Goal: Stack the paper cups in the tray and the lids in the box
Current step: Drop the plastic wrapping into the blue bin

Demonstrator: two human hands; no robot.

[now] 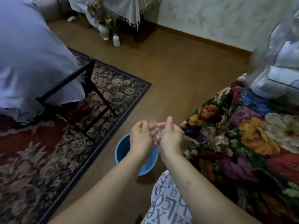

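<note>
Right now both hands meet at lower centre: the right hand pinches a clear plastic lid, the left hand curls loosely beside it over a blue bowl. Thin and slippery, the lid might slip into it; no box, tray or cups in view

My left hand and right hand meet above a basin, which stands on the floor just before my knee. A rug lies left of the basin, with a draped table on it. A covered seat lies right of the basin. A vase and a bottle stand side by side on the floor, far behind, near the wall.
</note>
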